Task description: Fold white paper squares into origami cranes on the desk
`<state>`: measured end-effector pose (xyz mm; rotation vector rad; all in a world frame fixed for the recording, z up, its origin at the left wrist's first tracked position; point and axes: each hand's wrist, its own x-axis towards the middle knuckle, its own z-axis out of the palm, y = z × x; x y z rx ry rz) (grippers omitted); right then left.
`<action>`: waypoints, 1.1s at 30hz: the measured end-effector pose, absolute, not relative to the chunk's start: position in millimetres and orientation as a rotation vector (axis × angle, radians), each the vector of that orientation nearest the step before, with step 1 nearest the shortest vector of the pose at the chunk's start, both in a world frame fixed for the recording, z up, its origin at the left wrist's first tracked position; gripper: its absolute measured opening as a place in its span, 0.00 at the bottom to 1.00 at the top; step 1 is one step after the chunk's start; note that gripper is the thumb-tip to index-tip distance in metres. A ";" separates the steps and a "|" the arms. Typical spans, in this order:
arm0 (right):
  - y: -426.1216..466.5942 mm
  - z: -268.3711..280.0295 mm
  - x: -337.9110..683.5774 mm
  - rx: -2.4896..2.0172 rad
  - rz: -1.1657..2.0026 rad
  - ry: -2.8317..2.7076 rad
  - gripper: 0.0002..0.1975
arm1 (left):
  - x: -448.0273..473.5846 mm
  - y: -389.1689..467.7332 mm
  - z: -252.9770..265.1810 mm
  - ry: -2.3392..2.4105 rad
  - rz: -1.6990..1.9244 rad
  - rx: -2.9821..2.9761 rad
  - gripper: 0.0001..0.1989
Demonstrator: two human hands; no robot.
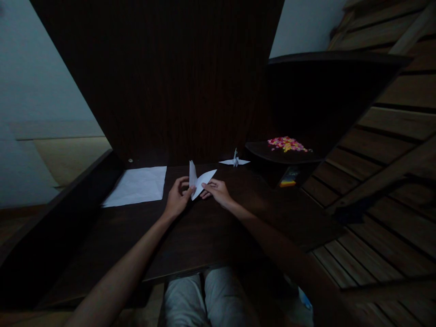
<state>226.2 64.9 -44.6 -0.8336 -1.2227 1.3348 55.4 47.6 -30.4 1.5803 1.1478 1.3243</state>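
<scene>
Between my two hands is a piece of folded white paper (205, 180), held a little above the dark desk. One narrow flap stands up on its left, and a pointed flap spreads to the right. My left hand (179, 196) pinches the left flap near its lower end, thumb in front. On the right flap, the thumb and fingers of my right hand (217, 192) are closed, with some fingers behind the paper. A finished white origami crane (235, 161) stands behind my right hand, wings spread. Flat white sheets (138, 185) lie to the left of my left hand.
The dark wooden desk (190, 240) has a raised side panel (64, 218) at left and a tall back board. At right, a corner shelf (262, 152) bears a heap of small pink, red and yellow pieces (288, 144). Wooden slats (391, 168) stand beyond it.
</scene>
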 end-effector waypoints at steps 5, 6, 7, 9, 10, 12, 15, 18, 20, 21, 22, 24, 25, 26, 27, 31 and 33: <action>64.9 -42.2 228.7 -0.843 1.332 -1.199 0.19 | 52.3 47.6 -29.0 1.271 1.499 1.550 0.38; 64.8 -42.1 228.6 -0.833 1.333 -1.197 0.19 | 51.8 46.9 -27.3 1.319 1.512 1.551 0.41; 64.7 -42.2 228.3 -0.821 1.334 -1.196 0.19 | 51.2 46.3 -25.9 1.356 1.525 1.554 0.43; 64.7 -43.1 227.5 -0.805 1.332 -1.196 0.20 | 49.9 46.6 -24.5 1.404 1.560 1.577 0.46; 64.8 -43.7 227.3 -0.801 1.328 -1.197 0.20 | 49.1 47.4 -24.9 1.423 1.578 1.598 0.47; 65.3 -45.0 227.2 -0.798 1.322 -1.199 0.21 | 47.5 49.8 -27.4 1.454 1.600 1.654 0.46; 65.8 -45.7 227.7 -0.802 1.319 -1.202 0.21 | 46.0 52.5 -31.5 1.465 1.630 1.725 0.41; 65.7 -45.3 227.5 -0.801 1.321 -1.184 0.22 | 45.8 51.9 -30.9 1.460 1.661 1.774 0.29; 65.6 -45.1 226.7 -0.796 1.328 -1.168 0.22 | 45.6 50.5 -28.1 1.498 1.670 1.798 0.19; 65.6 -45.1 226.2 -0.795 1.333 -1.161 0.23 | 45.4 49.8 -26.3 1.527 1.671 1.808 0.15; 65.6 -45.2 225.9 -0.796 1.340 -1.155 0.23 | 45.1 49.3 -24.5 1.550 1.664 1.816 0.12; 65.9 -45.1 226.1 -0.800 1.355 -1.133 0.23 | 44.3 48.7 -21.2 1.544 1.618 1.833 0.10; 66.1 -44.9 226.6 -0.802 1.366 -1.115 0.22 | 44.0 48.4 -19.9 1.516 1.585 1.842 0.11; 66.3 -44.3 227.5 -0.804 1.379 -1.090 0.22 | 43.8 48.2 -18.7 1.479 1.552 1.850 0.11; 66.6 -43.5 228.6 -0.805 1.396 -1.062 0.22 | 43.7 47.9 -17.6 1.437 1.522 1.859 0.10; 68.2 -38.2 233.7 -0.779 1.480 -0.956 0.21 | 44.7 45.0 -14.9 1.216 1.412 1.938 0.06; 69.1 -35.6 235.3 -0.768 1.510 -0.907 0.21 | 45.3 43.0 -14.5 1.107 1.320 2.000 0.05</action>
